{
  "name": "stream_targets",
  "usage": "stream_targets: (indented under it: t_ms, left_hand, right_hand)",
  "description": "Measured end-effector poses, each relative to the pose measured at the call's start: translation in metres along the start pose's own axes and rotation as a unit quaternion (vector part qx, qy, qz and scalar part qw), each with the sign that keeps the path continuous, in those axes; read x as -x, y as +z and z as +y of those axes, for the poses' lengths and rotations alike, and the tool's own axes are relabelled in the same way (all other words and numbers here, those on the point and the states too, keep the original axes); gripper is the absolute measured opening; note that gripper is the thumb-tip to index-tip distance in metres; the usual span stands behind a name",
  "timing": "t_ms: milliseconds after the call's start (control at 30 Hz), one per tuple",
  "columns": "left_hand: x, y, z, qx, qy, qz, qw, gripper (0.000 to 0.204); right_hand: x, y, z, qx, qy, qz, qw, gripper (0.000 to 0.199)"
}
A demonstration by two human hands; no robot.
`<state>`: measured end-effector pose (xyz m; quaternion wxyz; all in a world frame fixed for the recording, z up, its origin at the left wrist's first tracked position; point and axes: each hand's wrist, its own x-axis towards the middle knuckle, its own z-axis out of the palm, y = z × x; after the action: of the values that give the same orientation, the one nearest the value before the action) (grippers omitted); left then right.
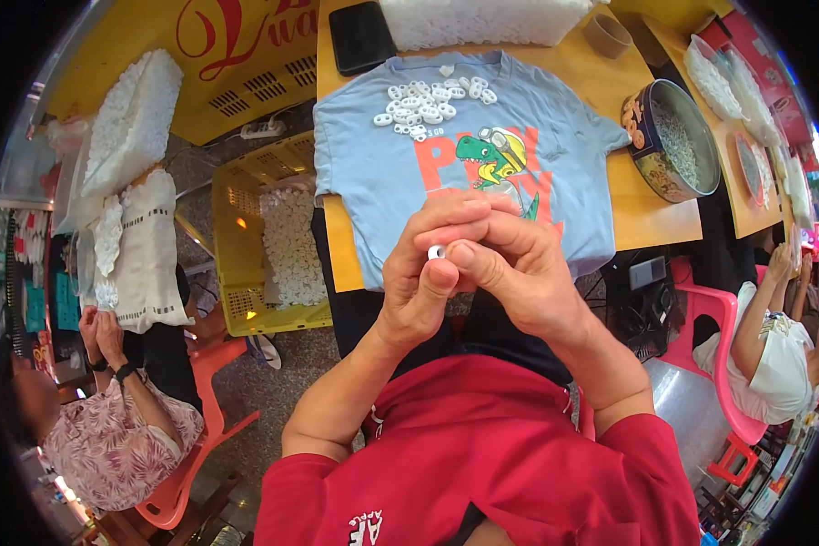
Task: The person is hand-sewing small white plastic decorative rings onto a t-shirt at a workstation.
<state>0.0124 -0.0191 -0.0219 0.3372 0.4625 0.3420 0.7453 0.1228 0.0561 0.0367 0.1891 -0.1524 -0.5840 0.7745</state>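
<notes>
Both my hands meet in front of me, above the lower part of a light blue T-shirt (364, 155) spread on the table. Between thumbs and fingertips is a small white plastic piece (437, 252) with a hole in it. My left hand (414, 287) pinches it from the left, and my right hand (523, 273) closes on it from the right, thumb against its edge. The curled fingers hide whatever else they may hold. Farther up the shirt lies a loose pile of white two-hole plastic pieces (423, 109).
A round tin (642, 150) of small shiny parts stands at the table's right. Behind the shirt are a black tray (361, 38), a white bulk bag (482, 25) and a small bowl (608, 36). A yellow crate (232, 246) holds white pieces. Co-workers sit on both sides.
</notes>
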Motion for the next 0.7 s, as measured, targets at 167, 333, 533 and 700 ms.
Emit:
stream_targets:
  t_ms: [167, 333, 533, 700]
  left_hand:
    - [0.002, -0.005, -0.002, 0.012, -0.026, -0.010, 1.000, 0.067]
    - [-0.006, 0.005, -0.007, 0.166, -0.030, 0.079, 0.982, 0.059]
    - [0.000, 0.002, -0.010, 0.197, -0.129, 0.211, 0.949, 0.065]
    - [-0.002, 0.002, -0.008, 0.227, -0.099, 0.222, 0.943, 0.046]
  right_hand:
    - [-0.003, 0.003, 0.005, 0.008, -0.011, 0.019, 1.000, 0.025]
    - [-0.026, -0.008, 0.000, 0.004, 0.039, -0.008, 0.999, 0.021]
    - [-0.075, 0.026, -0.002, 0.175, -0.189, -0.023, 0.966, 0.024]
    - [-0.106, 0.026, -0.005, 0.269, -0.278, -0.042, 0.921, 0.019]
